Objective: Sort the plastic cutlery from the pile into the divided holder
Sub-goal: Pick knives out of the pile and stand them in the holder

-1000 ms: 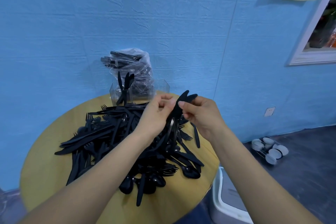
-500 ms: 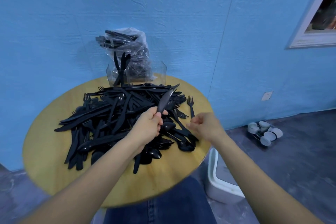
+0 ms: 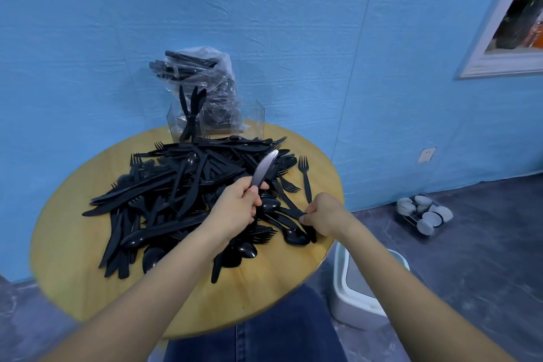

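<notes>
Cutlery pile (image 3: pixel 188 194) spread on the round worktop (image 3: pixel 73 258). I see the left hand (image 3: pixel 238 209) grasping a knife (image 3: pixel 264 169) upright above it; the right hand (image 3: pixel 323 213) pinches a piece at the pile's right edge. Divided holder (image 3: pixel 217 120) stands behind, well apart.

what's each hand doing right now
Left hand: closed around the handle of a black plastic knife, blade up.
Right hand: pinching a piece of black cutlery at the pile's edge.

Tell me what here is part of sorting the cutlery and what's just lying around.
Job: cutlery pile; knife held by left hand; right hand pinching a piece; clear divided holder.
Lying about: bagged cutlery; white bin; floor rack of cups.
</notes>
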`<state>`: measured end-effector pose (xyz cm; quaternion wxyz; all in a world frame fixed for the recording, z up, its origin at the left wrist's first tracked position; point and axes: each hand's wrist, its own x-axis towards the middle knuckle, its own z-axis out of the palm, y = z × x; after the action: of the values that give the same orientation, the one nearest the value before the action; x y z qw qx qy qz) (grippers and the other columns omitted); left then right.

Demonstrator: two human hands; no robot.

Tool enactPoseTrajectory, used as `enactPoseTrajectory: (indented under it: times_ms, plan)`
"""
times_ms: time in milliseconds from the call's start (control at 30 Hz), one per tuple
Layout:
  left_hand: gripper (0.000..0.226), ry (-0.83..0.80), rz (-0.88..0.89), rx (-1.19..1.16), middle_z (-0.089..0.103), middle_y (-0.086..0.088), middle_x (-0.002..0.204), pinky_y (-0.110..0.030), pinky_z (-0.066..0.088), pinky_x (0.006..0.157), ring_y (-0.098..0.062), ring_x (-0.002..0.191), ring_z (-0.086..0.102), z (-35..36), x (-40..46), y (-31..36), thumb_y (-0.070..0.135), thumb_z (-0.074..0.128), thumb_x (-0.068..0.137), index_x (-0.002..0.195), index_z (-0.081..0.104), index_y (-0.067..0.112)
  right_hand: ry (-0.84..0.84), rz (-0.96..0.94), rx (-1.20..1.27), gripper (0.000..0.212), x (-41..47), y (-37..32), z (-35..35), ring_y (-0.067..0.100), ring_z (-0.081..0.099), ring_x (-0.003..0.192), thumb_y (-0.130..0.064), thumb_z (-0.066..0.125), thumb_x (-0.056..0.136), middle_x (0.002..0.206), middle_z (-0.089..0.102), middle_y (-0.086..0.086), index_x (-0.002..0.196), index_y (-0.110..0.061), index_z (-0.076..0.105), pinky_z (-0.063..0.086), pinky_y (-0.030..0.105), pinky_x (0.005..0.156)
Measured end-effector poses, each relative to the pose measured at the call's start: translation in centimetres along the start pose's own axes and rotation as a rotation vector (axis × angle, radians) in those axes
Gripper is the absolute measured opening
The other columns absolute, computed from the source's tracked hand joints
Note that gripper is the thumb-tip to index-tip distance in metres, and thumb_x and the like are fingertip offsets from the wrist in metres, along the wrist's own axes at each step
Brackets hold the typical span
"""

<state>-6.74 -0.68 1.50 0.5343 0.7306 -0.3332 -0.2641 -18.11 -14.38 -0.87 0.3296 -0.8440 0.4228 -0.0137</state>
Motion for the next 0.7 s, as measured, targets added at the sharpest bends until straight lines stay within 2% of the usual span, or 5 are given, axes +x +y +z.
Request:
enactPoseTrajectory:
  times_ms: [200, 467, 567, 633, 700]
  plan:
    - [0.027, -0.016, 0.004, 0.012, 0.049, 0.002, 0.074, -0.017, 0.042, 0.055, -0.007, 0.060, 0.043, 0.0, 0.4, 0.0, 0.015, 0.033, 0.102, 0.108, 0.058, 0.021, 0.030, 0.031, -0.032, 0.018, -0.1, 0.5, -0.4, 0.021, 0.052, 0.088, -0.007, 0.056, 0.091, 0.106, 0.060, 0.014, 0.105, 0.002, 0.062, 0.045, 0.029, 0.074]
    - [0.027, -0.016, 0.012, 0.026, 0.049, 0.002, 0.074, -0.019, 0.043, 0.056, -0.007, 0.061, 0.044, 0.2, 0.8, 0.0, 0.014, 0.033, 0.102, 0.109, 0.058, 0.021, 0.062, -0.050, 0.180, 0.013, -1.2, 1.1, -0.4, 0.016, 0.052, 0.075, -0.015, 0.072, 0.082, 0.076, 0.057, 0.002, 0.085, -0.008, 0.062, 0.043, 0.026, 0.067]
    - [0.027, -0.017, 0.012, 0.031, 0.050, 0.002, 0.074, -0.019, 0.043, 0.057, -0.007, 0.061, 0.044, 0.3, 0.7, -0.1, 0.014, 0.033, 0.102, 0.109, 0.058, 0.020, 0.041, -0.051, 0.027, 0.021, -1.8, 0.4, 0.0, 0.017, 0.050, 0.073, -0.020, 0.071, 0.083, 0.079, 0.053, 0.005, 0.093, -0.004, 0.063, 0.045, 0.029, 0.065]
    - [0.027, -0.016, 0.015, 0.036, 0.050, 0.002, 0.074, -0.020, 0.043, 0.058, -0.007, 0.061, 0.044, 0.3, 0.7, -0.1, 0.015, 0.033, 0.102, 0.108, 0.058, 0.021, 0.013, -0.038, -0.070, 0.016, -1.8, 0.0, 0.0, 0.015, 0.045, 0.063, -0.020, 0.069, 0.084, 0.071, 0.047, 0.003, 0.086, -0.007, 0.061, 0.043, 0.026, 0.054]
    - [0.027, -0.017, 0.023, 0.041, 0.050, 0.002, 0.074, -0.020, 0.043, 0.058, -0.007, 0.061, 0.044, 0.3, 0.6, -0.1, 0.015, 0.033, 0.102, 0.108, 0.058, 0.021, -0.020, -0.006, -0.098, 0.016, -1.5, -0.1, -0.1, 0.017, 0.046, 0.064, -0.019, 0.069, 0.083, 0.069, 0.044, 0.001, 0.084, -0.008, 0.057, 0.039, 0.023, 0.053]
